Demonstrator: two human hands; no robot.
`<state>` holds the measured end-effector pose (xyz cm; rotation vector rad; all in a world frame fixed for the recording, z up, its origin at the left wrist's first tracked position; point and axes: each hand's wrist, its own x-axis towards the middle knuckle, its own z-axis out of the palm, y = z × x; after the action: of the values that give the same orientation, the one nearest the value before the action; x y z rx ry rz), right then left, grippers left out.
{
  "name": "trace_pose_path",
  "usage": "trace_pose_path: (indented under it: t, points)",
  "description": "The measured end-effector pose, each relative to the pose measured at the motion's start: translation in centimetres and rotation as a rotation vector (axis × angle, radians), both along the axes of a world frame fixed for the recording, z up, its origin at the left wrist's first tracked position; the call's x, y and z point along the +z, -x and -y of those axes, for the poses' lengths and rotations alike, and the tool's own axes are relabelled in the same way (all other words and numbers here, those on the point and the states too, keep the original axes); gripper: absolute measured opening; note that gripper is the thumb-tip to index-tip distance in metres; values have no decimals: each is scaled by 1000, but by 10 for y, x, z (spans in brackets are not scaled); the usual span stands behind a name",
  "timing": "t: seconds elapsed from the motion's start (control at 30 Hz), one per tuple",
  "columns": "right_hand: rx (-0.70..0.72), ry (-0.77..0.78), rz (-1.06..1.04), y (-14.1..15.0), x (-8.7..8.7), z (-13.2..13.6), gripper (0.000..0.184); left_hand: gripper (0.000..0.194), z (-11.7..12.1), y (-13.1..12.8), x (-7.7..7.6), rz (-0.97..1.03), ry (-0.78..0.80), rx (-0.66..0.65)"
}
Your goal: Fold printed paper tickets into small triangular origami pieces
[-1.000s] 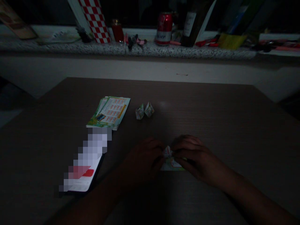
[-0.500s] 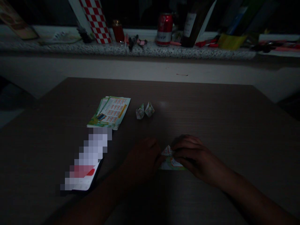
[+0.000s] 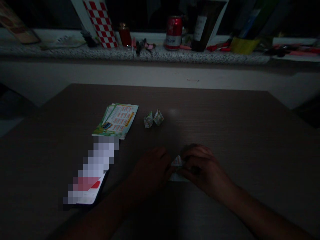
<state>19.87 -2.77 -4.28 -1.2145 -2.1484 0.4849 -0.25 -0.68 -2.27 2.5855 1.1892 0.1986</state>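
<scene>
Head view, dim light; both hands work over the near middle of a brown wood-grain desk (image 3: 240, 130). The small, partly folded sheet of printed green-and-white paper (image 3: 177, 161) lies between them, a peaked, triangular part pointing away from the person and a flat, pale greenish strip along its near side. Right hand (image 3: 206, 168): fingers bent, thumb and forefinger pinching the sheet at its right side and covering part of it. Left hand (image 3: 155, 168): fingers curled, thumb at the sheet's left edge; in deep shadow, so cannot tell whether it pinches the paper or only steadies it. Beyond the hands, left of centre, two small faceted pieces of folded printed paper sit side by side: left piece (image 3: 148, 120), right piece (image 3: 158, 117). Left of these, a loose stack of flat green-and-white printed sheets (image 3: 120, 118), top one bearing calendar-like grids in red. Just nearer the person, a dark-edged smartphone with a lit white screen (image 3: 93, 171), mostly pixelated; contact with the stack cannot be made out. Past the desk's far edge, a speckled grey stone windowsill (image 3: 155, 58) carries a red-and-white checkered cylinder (image 3: 102, 25), a red-and-silver drink can (image 3: 173, 33) and a dark bottle with a white label (image 3: 200, 30).
</scene>
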Motion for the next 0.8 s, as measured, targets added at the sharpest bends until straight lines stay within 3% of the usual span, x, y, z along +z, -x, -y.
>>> trace_pose_path:
  t: [0.13, 0.27, 0.57, 0.8]
  points:
    - [-5, 48, 21, -4, 3, 0, 14, 12, -1, 0, 0, -17, 20, 6]
    - [77, 103, 43, -12, 4, -3, 6, 14, 0, 0, 0, -16, 22, 11]
    - [296, 248, 34, -30, 21, -10, 19, 17, -1, 0, 4, -3, 55, 4]
    - [329, 275, 48, -33, 24, -11, 23, 15, -1, 0, 2, 4, 32, 10]
